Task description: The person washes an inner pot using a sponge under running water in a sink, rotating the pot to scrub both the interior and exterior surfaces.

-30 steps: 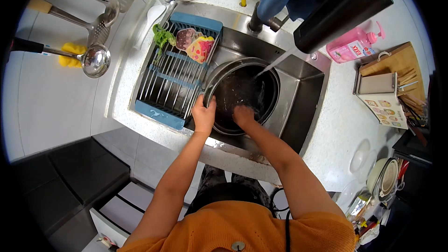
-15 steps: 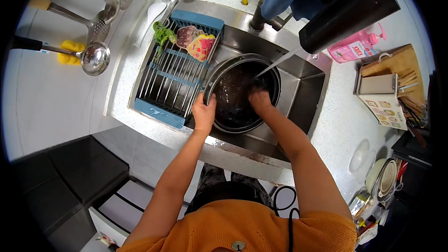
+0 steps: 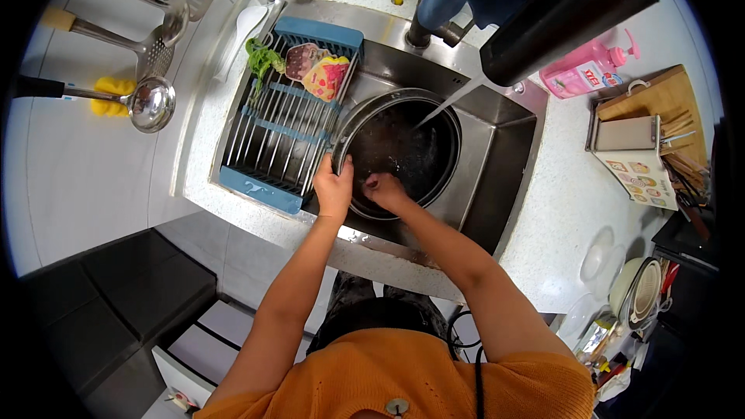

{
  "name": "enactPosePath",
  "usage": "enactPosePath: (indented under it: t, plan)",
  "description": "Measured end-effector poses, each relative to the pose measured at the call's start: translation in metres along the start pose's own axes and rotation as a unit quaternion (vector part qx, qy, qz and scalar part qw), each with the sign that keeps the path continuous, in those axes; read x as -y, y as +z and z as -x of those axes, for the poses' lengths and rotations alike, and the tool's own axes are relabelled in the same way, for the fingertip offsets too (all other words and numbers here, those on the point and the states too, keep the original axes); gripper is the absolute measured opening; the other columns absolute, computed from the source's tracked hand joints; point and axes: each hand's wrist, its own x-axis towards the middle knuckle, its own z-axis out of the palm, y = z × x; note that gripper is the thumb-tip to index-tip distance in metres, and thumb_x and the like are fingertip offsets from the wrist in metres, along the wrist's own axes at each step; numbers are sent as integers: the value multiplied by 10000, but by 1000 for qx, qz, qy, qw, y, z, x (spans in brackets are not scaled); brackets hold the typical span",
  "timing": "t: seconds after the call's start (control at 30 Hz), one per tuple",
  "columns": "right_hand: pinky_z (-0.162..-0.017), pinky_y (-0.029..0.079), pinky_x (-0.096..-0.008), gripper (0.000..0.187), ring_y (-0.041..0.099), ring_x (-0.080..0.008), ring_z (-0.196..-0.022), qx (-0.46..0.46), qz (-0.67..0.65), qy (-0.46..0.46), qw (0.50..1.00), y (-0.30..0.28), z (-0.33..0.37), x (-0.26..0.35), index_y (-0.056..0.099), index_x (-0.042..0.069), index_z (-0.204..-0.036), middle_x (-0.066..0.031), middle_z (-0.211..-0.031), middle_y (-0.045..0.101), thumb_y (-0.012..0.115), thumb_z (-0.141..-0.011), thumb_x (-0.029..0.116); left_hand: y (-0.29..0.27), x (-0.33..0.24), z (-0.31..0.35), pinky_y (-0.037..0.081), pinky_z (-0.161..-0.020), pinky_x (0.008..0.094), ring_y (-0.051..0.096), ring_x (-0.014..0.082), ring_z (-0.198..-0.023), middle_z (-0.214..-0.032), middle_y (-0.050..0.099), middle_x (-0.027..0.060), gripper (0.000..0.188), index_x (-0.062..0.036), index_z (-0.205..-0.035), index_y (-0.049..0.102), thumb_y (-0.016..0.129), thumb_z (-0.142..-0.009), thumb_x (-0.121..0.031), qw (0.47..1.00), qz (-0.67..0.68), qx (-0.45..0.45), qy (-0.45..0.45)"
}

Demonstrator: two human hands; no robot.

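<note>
A dark round pot (image 3: 419,151) stands in the steel sink (image 3: 508,147), with a thin stream of water (image 3: 448,102) falling into it from the tap (image 3: 423,31). My left hand (image 3: 334,186) grips the pot's near-left rim. Inside the pot, my right hand (image 3: 386,188) presses against the near wall with its fingers curled; whether it holds a cloth or sponge is hidden.
A blue and metal drying rack (image 3: 283,132) spans the sink's left half, holding greens and coloured sponges. Ladles and skimmers (image 3: 147,101) hang on the left wall. A pink soap bottle (image 3: 586,74), a wooden board (image 3: 660,105) and bowls (image 3: 640,291) sit on the right counter.
My right hand moved from the pot's far right side back toward me, to the near wall beside my left hand. The left hand stayed on the rim.
</note>
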Motion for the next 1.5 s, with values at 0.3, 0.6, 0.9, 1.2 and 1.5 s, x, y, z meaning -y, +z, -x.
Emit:
enactPosePath:
  t: [0.3, 0.6, 0.9, 1.2, 1.5]
  plan:
    - [-638, 475, -373, 137, 598, -274, -733, -112, 486, -207, 842, -72, -4, -45, 623, 86, -770, -130, -759, 593, 538, -689, 155, 0, 3, 0, 386, -474, 337, 474, 287, -477, -575, 512, 167, 165, -4, -726, 510, 619, -736, -128, 1000, -13, 9, 13]
    - [-720, 462, -343, 295, 584, -285, -851, -16, -167, -59, 984, 24, -18, -12, 583, 22, -952, -186, -902, 605, 536, -762, 242, 5, -4, 2, 398, -490, 346, 487, 292, -490, -578, 508, 170, 179, -4, -709, 500, 618, -739, -136, 1000, -20, 4, 8]
    - [-703, 466, -323, 242, 571, -256, -818, -68, 0, -184, 981, -20, 73, 4, 609, 136, -985, -87, -874, 562, 557, -762, 219, 0, 7, 2, 378, -482, 321, 429, 169, -468, -527, 478, 125, 188, -3, -682, 493, 612, -744, -136, 1000, 16, -1, -14]
    - [-642, 492, -380, 213, 550, -273, -788, -227, 344, -230, 882, -147, 55, -41, 594, 134, -927, -73, -1042, 455, 569, -716, 134, -9, -18, 0, 423, -599, 274, 526, 191, -596, -704, 577, 114, 236, 3, -826, 492, 642, -733, -153, 996, -38, 56, -56]
    - [-684, 486, -406, 184, 552, -299, -812, -233, 258, -149, 926, -124, 42, -43, 558, 99, -916, -82, -1100, 430, 549, -733, 111, 5, -14, 64, 332, -874, 387, 457, 189, -998, -1098, 468, 70, 484, -107, -1059, 344, 647, -696, -3, 788, 425, 116, -430]
